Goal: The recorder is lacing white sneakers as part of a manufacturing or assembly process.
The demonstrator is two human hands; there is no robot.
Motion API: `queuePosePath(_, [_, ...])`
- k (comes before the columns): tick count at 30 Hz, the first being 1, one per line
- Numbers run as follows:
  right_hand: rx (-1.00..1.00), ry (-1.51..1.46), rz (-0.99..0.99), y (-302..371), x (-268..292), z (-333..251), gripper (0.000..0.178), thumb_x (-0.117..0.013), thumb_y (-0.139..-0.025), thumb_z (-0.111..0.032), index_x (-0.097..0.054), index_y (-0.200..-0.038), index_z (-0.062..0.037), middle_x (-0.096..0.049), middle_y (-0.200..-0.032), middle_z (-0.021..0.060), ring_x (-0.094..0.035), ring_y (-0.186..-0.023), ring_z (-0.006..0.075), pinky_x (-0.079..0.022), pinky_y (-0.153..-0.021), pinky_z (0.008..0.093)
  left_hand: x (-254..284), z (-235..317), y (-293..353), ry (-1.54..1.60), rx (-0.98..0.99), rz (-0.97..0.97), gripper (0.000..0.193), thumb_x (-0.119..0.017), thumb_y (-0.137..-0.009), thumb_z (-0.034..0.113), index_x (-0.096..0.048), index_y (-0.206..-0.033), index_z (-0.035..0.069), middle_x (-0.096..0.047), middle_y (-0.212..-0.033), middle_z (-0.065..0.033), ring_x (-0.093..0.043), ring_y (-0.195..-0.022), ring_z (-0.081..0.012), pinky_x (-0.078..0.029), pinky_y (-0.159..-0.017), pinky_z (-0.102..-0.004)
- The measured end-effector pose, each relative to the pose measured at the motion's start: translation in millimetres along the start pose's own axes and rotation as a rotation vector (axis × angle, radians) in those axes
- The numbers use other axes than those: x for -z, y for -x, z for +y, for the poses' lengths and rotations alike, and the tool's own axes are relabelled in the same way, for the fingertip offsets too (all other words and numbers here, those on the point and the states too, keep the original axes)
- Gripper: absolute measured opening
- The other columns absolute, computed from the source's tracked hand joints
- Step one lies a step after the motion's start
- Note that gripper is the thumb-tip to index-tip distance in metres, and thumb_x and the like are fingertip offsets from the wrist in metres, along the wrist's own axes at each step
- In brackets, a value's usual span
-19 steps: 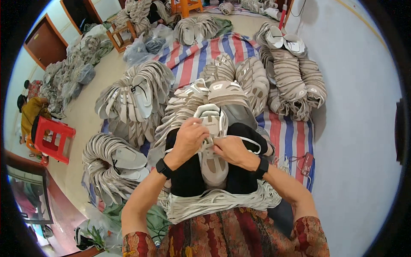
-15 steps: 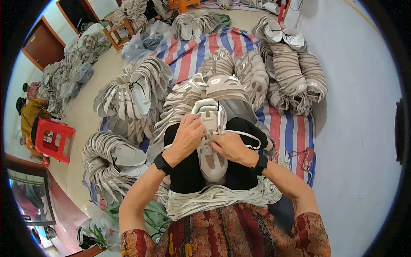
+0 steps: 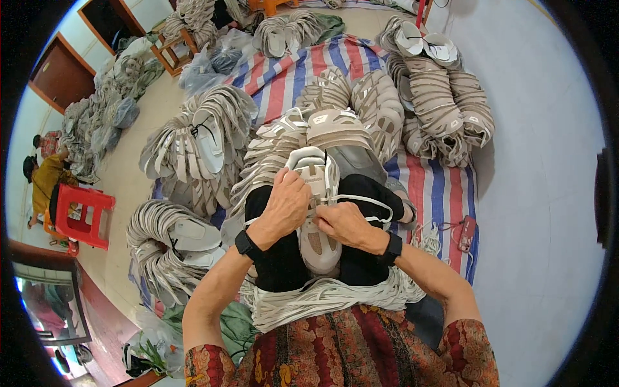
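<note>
Between my black-clad knees rests a beige and white shoe upper (image 3: 320,253), toe towards me and padded collar away. My left hand (image 3: 285,201) is closed at the left side of its lacing area, fingers curled in. At the opposite side my right hand (image 3: 350,226) pinches close to the eyelets. A white shoelace (image 3: 373,200) loops out over my right knee and back to the right hand. The fingertips hide where the lace enters the upper. Across my lap lies a thick bundle of white laces (image 3: 322,304).
Nested stacks of shoe uppers stand ahead (image 3: 335,132), at left (image 3: 200,132) and at right (image 3: 438,106) on a striped sheet (image 3: 445,200). A red phone-like object (image 3: 467,233) lies at right. A red stool (image 3: 84,216) and a seated person (image 3: 48,180) are far left.
Both hands remain at the lacing area of the upper, the right one shifted only slightly. The whole view has moved a little.
</note>
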State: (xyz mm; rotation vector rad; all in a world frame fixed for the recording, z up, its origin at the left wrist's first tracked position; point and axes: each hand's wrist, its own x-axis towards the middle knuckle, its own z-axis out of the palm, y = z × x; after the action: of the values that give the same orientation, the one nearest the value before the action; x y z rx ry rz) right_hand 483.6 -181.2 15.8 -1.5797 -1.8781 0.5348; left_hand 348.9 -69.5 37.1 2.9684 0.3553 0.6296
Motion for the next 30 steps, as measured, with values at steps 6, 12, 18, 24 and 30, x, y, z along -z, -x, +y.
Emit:
queuePosePath(6, [0.013,-0.014,-0.012,-1,-1,1,0.018,-0.054,-0.079,-0.021,-0.055,-0.076,-0.0031,-0.057,-0.063,0.0179,-0.058,-0.059,0.0355,-0.046,-0.054,0.0433,6,-2,-14,-0.035,-0.099,-0.143,0.005,-0.056,-0.068,0.006,-0.051,-0.070,0.004,-0.047,-0.072,-0.0093,-0.045,-0.081,-0.0264,-0.032,-0.089,-0.0412])
queuePosePath(12, [0.014,-0.033,-0.018,4,14,10,0.019,-0.057,-0.079,-0.024,-0.057,-0.079,-0.0047,-0.058,-0.067,0.0144,-0.058,-0.063,0.0329,-0.045,-0.057,0.0402,-7,-7,-5,0.152,0.036,-0.098,0.005,-0.057,-0.065,0.010,-0.058,-0.070,0.007,-0.052,-0.070,-0.0063,-0.048,-0.082,-0.0250,-0.034,-0.085,-0.0396])
queuePosePath(18, [-0.026,-0.156,0.182,-4,29,19,0.015,-0.061,-0.075,-0.014,-0.062,-0.084,-0.0019,-0.058,-0.069,0.0120,-0.058,-0.063,0.0229,-0.044,-0.056,0.0310,-5,-2,4,0.413,0.255,0.080,0.012,-0.060,-0.063,-0.001,-0.055,-0.071,0.006,-0.051,-0.068,-0.0072,-0.050,-0.077,-0.0255,-0.038,-0.081,-0.0408])
queuePosePath(24, [-0.121,-0.222,0.166,-12,17,22,0.015,-0.060,-0.075,-0.009,-0.062,-0.087,0.0005,-0.061,-0.067,0.0107,-0.059,-0.058,0.0162,-0.046,-0.054,0.0270,-19,-1,5,0.319,0.290,0.131,0.017,-0.061,-0.063,-0.003,-0.052,-0.075,0.007,-0.052,-0.068,-0.0042,-0.052,-0.071,-0.0237,-0.035,-0.092,-0.0403])
queuePosePath(30, [-0.363,-0.643,0.098,-17,11,21,0.014,-0.058,-0.077,-0.008,-0.061,-0.079,0.0057,-0.061,-0.059,0.0089,-0.059,-0.050,0.0120,-0.047,-0.046,0.0251,-26,5,6,0.338,0.348,0.171,0.017,-0.061,-0.065,-0.002,-0.051,-0.075,0.007,-0.052,-0.067,-0.0023,-0.053,-0.067,-0.0218,-0.030,-0.098,-0.0418])
